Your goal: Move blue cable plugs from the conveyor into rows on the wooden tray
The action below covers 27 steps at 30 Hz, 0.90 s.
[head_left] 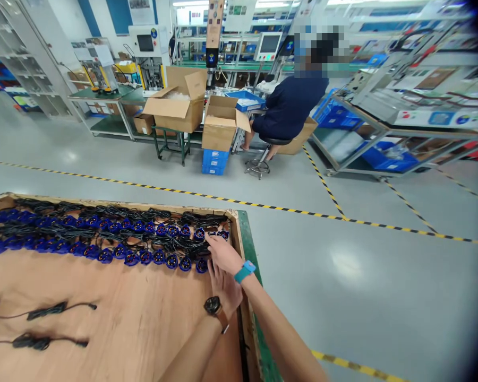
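Note:
My right hand point(225, 254), with a teal wristband, reaches over the right end of two rows of blue round parts with coloured wires inside. Its fingers are bent together beside a blue round part point(199, 234) and black cables; whatever they hold is hidden. Just below it, my left hand point(226, 286), wearing a dark watch point(212, 305), has its fingers stretched out and apart. Their tips lie close to the last blue part point(202, 265) of the front row. Bundled black cables point(171, 241) run between and behind the rows on the wooden board point(115, 297).
A raised wooden rim point(234, 228) and green edge point(249, 244) border the board. Two black cables point(48, 310) point(32, 341) lie at left. Beyond the floor tape point(175, 190), a seated person point(292, 101) works near cardboard boxes point(219, 132) and a cart point(382, 127).

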Each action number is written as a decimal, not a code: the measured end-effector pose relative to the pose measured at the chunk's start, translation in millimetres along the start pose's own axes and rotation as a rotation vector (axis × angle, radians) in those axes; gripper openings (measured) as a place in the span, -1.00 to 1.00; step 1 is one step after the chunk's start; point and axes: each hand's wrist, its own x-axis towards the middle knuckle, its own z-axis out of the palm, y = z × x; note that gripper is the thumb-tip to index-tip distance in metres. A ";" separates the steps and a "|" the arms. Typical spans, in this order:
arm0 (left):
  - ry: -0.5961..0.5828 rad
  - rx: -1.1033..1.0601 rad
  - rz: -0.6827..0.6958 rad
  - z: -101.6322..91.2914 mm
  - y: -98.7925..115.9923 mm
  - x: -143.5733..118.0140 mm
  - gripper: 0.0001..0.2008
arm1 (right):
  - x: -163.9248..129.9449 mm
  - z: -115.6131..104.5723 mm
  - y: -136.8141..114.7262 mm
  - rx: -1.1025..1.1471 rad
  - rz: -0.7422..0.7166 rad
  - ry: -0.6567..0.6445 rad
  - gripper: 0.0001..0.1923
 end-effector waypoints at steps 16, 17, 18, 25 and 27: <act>-0.132 0.226 0.154 -107.9 -114.4 61.0 -0.66 | -8.4 7.3 9.2 -0.063 -0.078 0.214 -0.71; -0.141 0.228 0.171 -107.4 -114.8 61.4 -0.64 | -12.5 8.2 9.1 -0.065 -0.067 0.222 -0.70; -0.152 0.235 0.184 -106.7 -115.5 61.8 -0.62 | -16.1 9.6 9.1 -0.069 -0.047 0.216 -0.68; -0.174 0.240 0.217 -107.4 -120.6 61.7 -0.54 | -27.3 13.4 20.7 0.059 0.064 0.206 -0.62; -0.127 0.199 0.265 -109.3 -117.8 53.2 -0.55 | -38.4 7.6 25.5 0.123 0.117 0.325 -0.59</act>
